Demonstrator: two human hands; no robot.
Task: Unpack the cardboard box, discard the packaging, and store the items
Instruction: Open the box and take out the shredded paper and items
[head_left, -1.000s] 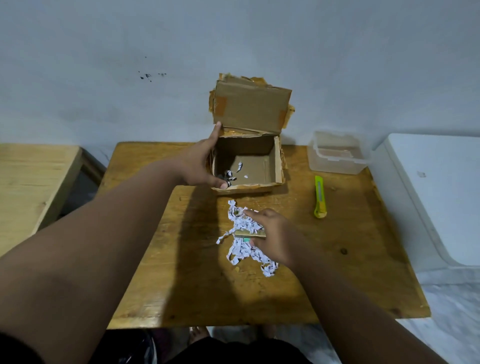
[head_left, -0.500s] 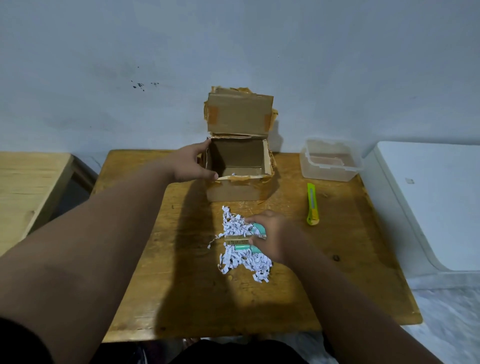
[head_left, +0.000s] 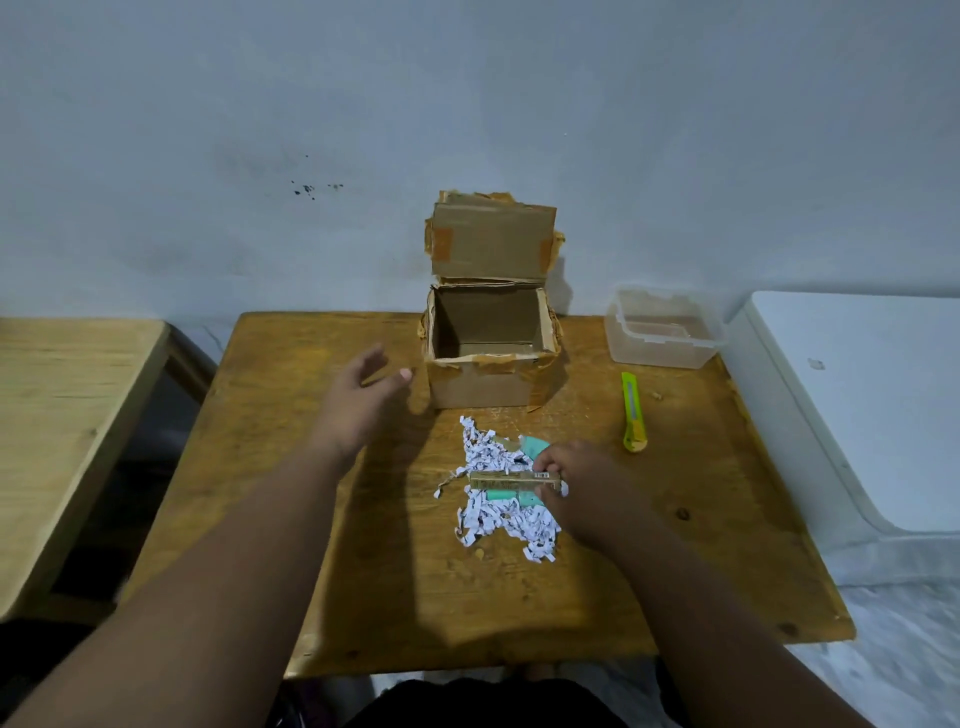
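An open cardboard box (head_left: 488, 384) stands upright at the back middle of the wooden table (head_left: 395, 587), its lid flap raised against the wall. In front of it lies a pile of shredded white paper (head_left: 491, 512). On the pile rest a slim tan carton (head_left: 511, 479) and mint-green tubes (head_left: 506, 496). My right hand (head_left: 576, 488) pinches the right end of the tan carton. My left hand (head_left: 358, 405) hovers left of the box with fingers spread, holding nothing.
A clear plastic container (head_left: 660, 332) sits at the table's back right. A yellow-green utility knife (head_left: 632, 413) lies right of the box. A second wooden table (head_left: 57, 415) stands to the left, a white appliance (head_left: 872, 405) to the right.
My left hand has let go of the box and pulled back to its left. The box now stands upright. My right hand stays on the items in the paper pile.
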